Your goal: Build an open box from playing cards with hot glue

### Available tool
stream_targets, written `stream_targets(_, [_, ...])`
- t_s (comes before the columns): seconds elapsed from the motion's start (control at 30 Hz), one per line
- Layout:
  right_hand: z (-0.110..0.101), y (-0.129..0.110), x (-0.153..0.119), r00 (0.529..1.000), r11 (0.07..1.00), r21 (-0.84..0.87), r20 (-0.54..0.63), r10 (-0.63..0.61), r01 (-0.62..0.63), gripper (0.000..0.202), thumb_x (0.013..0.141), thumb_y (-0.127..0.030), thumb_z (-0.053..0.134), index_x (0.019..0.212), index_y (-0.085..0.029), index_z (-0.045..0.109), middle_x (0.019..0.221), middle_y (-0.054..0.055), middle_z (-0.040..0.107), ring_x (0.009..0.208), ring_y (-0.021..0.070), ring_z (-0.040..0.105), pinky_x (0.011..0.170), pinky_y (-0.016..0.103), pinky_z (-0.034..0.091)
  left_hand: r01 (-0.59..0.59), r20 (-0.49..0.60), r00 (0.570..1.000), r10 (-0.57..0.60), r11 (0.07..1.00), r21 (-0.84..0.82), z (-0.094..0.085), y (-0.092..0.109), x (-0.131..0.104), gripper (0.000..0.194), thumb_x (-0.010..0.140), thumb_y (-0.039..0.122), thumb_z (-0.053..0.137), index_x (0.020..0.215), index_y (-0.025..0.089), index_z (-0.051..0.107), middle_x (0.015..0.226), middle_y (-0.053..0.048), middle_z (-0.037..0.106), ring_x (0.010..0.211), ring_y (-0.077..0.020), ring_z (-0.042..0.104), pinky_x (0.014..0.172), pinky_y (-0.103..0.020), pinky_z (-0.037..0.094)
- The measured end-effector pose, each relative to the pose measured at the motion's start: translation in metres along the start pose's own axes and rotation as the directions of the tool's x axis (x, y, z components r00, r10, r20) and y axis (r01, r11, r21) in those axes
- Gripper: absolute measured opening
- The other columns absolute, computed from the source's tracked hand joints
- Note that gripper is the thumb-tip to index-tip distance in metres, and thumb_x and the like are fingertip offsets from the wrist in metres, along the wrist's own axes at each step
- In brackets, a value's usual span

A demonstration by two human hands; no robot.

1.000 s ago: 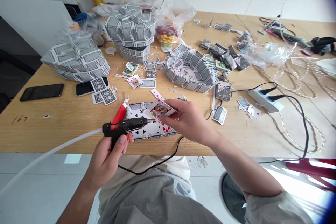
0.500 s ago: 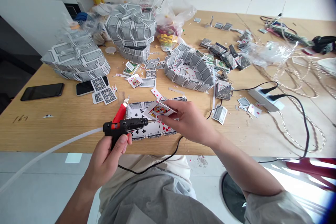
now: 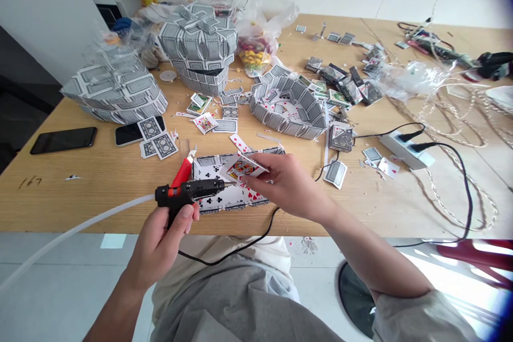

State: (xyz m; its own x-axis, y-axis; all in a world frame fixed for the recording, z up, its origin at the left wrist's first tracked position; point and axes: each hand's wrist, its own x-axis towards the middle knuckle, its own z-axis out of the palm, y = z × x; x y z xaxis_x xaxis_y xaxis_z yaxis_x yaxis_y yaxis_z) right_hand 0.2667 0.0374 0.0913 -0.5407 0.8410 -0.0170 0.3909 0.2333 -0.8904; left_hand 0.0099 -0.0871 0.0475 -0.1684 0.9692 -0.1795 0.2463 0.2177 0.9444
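Observation:
My left hand (image 3: 172, 232) is wrapped round the handle of a black glue gun (image 3: 190, 192), a long white glue stick trailing from its back. The nozzle points right, close to a folded playing card (image 3: 240, 166) pinched between the fingers of my right hand (image 3: 276, 179). Below both hands lies a long shallow tray made of playing cards (image 3: 214, 203), its inside showing clubs and hearts. Part of the tray is hidden by the gun and my right hand. A red-handled cutter (image 3: 183, 171) lies at the tray's left end, behind the gun.
An open card-walled box (image 3: 286, 107) stands behind the tray. Two lidded card boxes (image 3: 116, 91) (image 3: 200, 48) are at the back left. Phones (image 3: 64, 140) lie at the left. A power strip (image 3: 406, 149) with black cables sits at the right, among loose cards (image 3: 335, 173).
The view has shifted very slightly. My left hand and the glue gun have moved a touch to the left; my right hand and the card look almost unchanged.

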Motion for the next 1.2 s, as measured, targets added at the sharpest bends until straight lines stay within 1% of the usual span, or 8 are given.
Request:
stream_targets(0.1, [0.0, 0.001, 0.0, 1.0, 1.0, 0.006, 0.006, -0.002, 0.002, 0.016, 0.098, -0.032, 0.072, 0.106, -0.02, 0.079, 0.079, 0.001, 0.073, 0.07, 0.0159, 0.06, 0.062, 0.028, 0.046, 0.0, -0.003, 1.0, 0.0, 1.0, 0.0, 0.001, 0.0, 0.0, 0.038, 0.103, 0.054, 0.062, 0.09, 0.022, 0.078, 0.075, -0.005, 0.064, 0.064, -0.0194, 0.053, 0.06, -0.032, 0.045])
stream_targets(0.23, [0.001, 0.002, 0.0, 1.0, 1.0, 0.016, 0.014, 0.0, 0.0, 0.016, 0.099, -0.032, 0.071, 0.104, -0.02, 0.08, 0.081, 0.001, 0.073, 0.071, 0.016, 0.06, 0.063, 0.028, 0.046, -0.005, -0.008, 1.0, 0.005, 1.0, -0.013, 0.001, -0.001, 0.0, 0.037, 0.104, 0.053, 0.063, 0.09, 0.021, 0.077, 0.081, -0.006, 0.068, 0.065, -0.0179, 0.054, 0.061, -0.031, 0.046])
stream_targets(0.4, [0.001, 0.003, -0.001, 1.0, 1.0, 0.023, 0.019, 0.0, -0.001, 0.015, 0.098, -0.033, 0.073, 0.101, -0.02, 0.08, 0.08, 0.001, 0.074, 0.072, 0.0166, 0.061, 0.063, 0.027, 0.046, 0.007, 0.0, 1.0, -0.007, 1.0, 0.011, -0.002, -0.003, 0.001, 0.038, 0.104, 0.054, 0.062, 0.089, 0.022, 0.076, 0.076, -0.004, 0.065, 0.066, -0.0188, 0.052, 0.062, -0.031, 0.044])
stream_targets(0.6, [0.001, 0.005, 0.0, 0.999, 1.0, 0.015, 0.033, -0.01, 0.01, 0.015, 0.099, -0.033, 0.073, 0.102, -0.021, 0.08, 0.082, 0.001, 0.074, 0.073, 0.0162, 0.062, 0.064, 0.027, 0.046, -0.008, 0.052, 0.999, 0.005, 0.999, 0.052, -0.006, -0.007, 0.004, 0.043, 0.105, 0.057, 0.06, 0.085, 0.021, 0.074, 0.079, -0.005, 0.066, 0.067, -0.0188, 0.054, 0.062, -0.031, 0.046])
stream_targets(0.8, [0.002, 0.005, -0.001, 1.0, 1.0, 0.004, 0.027, -0.01, 0.01, 0.016, 0.099, -0.034, 0.072, 0.098, -0.02, 0.079, 0.081, 0.001, 0.073, 0.073, 0.0168, 0.061, 0.063, 0.027, 0.045, 0.011, 0.007, 1.0, -0.012, 1.0, 0.024, -0.004, -0.001, 0.001, 0.043, 0.105, 0.058, 0.06, 0.086, 0.021, 0.071, 0.078, -0.004, 0.063, 0.066, -0.0171, 0.05, 0.061, -0.03, 0.042])
stream_targets(0.97, [0.001, 0.004, -0.001, 1.0, 1.0, -0.012, 0.029, -0.008, 0.009, 0.017, 0.099, -0.035, 0.072, 0.094, -0.019, 0.078, 0.08, 0.002, 0.072, 0.072, 0.0161, 0.059, 0.063, 0.027, 0.043, -0.013, 0.0, 1.0, 0.013, 0.996, 0.086, -0.004, 0.001, 0.0, 0.041, 0.107, 0.051, 0.056, 0.083, 0.02, 0.068, 0.073, -0.001, 0.058, 0.067, -0.0162, 0.051, 0.062, -0.028, 0.044])
stream_targets(1.2, [0.002, 0.003, -0.002, 1.0, 0.999, -0.038, 0.01, -0.021, 0.022, 0.018, 0.1, -0.036, 0.072, 0.097, -0.02, 0.079, 0.079, 0.002, 0.072, 0.072, 0.0164, 0.058, 0.065, 0.028, 0.043, -0.082, 0.023, 0.997, 0.079, 0.98, 0.181, -0.01, -0.009, 0.002, 0.037, 0.107, 0.049, 0.057, 0.086, 0.021, 0.069, 0.073, -0.001, 0.06, 0.066, -0.0154, 0.054, 0.062, -0.027, 0.047])
